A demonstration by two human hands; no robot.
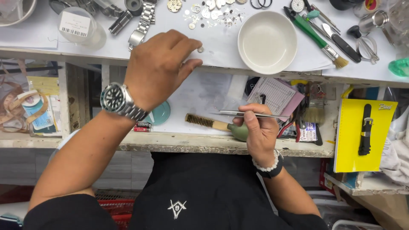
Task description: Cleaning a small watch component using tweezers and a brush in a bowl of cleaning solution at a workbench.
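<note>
My left hand (157, 68) reaches up onto the white bench top, thumb and forefinger closing around a tiny round metal part (200, 50). A steel wristwatch with a dark dial (114, 99) sits on that wrist. My right hand (260, 130) rests lower, over the open drawer, holding slim metal tweezers (251, 114) that point left. A white bead bracelet circles the right wrist. Scattered small watch parts (213, 15) lie on the bench just beyond the left hand.
An empty white bowl (243, 42) stands right of the parts. A green-handled brush (317, 36), a steel watch bracelet (142, 23) and a clear plastic cup (79, 26) lie on the bench. The drawer holds a wire brush (206, 122), papers and batteries. A yellow card with a black strap (364, 132) lies right.
</note>
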